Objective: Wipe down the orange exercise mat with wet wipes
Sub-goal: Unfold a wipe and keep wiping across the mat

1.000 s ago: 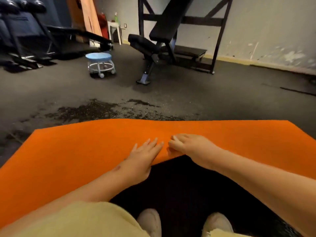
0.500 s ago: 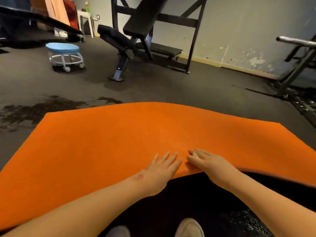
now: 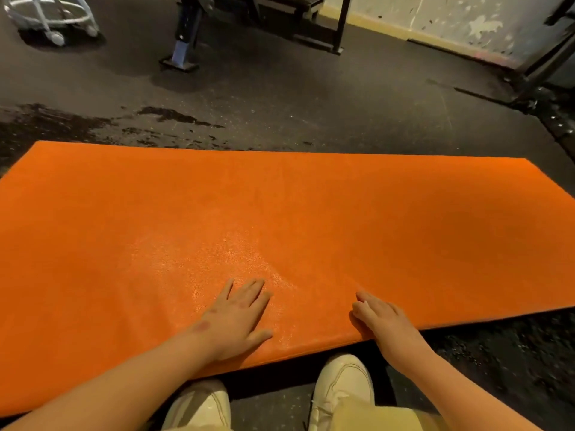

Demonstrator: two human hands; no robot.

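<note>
Head view, looking down. The orange exercise mat [image 3: 280,213] lies flat on the dark rubber floor [image 3: 311,104], its long side running left to right and its near edge just in front of my white shoes [image 3: 342,381].

My left hand [image 3: 236,318] rests palm down on the mat near that edge, with the fingers straight and slightly spread. My right hand [image 3: 382,321] lies across the near edge with its fingers together on top of the mat. Its thumb is hidden, so I cannot tell whether it pinches the edge. The two hands are apart, with bare mat between them. A glossy patch [image 3: 230,259] shows on the mat just beyond my left hand.

Beyond the far edge, a dark blotchy stain [image 3: 62,126] marks the floor at left. Farther back stand a wheeled stool [image 3: 49,14] at top left, the foot of a bench frame [image 3: 183,48] beside it, and a dark metal rack [image 3: 541,63] at right, before a scuffed pale wall [image 3: 451,23]. All of these stand well apart from the mat, and only my forearms cross its near edge.
</note>
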